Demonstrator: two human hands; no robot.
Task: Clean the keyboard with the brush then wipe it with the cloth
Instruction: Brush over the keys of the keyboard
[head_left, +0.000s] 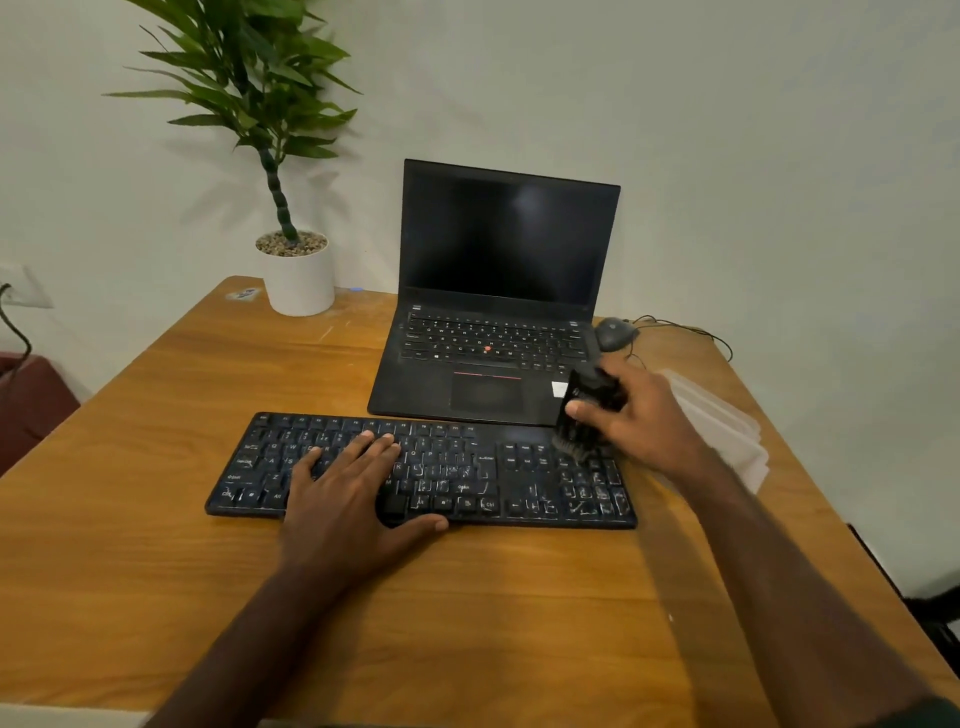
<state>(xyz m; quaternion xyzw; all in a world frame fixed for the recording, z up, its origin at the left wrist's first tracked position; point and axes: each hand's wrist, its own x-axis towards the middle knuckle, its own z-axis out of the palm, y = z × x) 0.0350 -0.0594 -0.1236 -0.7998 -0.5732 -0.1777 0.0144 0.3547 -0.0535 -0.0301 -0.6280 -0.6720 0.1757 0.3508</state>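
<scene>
A black keyboard (467, 475) lies across the middle of the wooden table (156, 415), its keys marked with pale smears. My left hand (348, 499) rests flat on the keyboard's left half, fingers spread and holding nothing. My right hand (634, 415) grips a black brush (587, 410) over the keyboard's far right corner. The bristles point down and touch the keys above the number pad. The hand and brush are blurred. A white folded cloth (727, 426) lies on the table to the right of my right hand, partly hidden behind it.
An open black laptop (498, 291) stands just behind the keyboard. A wired black mouse (615, 332) sits at its right. A potted plant in a white pot (298, 275) occupies the back left corner. The table's right edge runs close to the cloth.
</scene>
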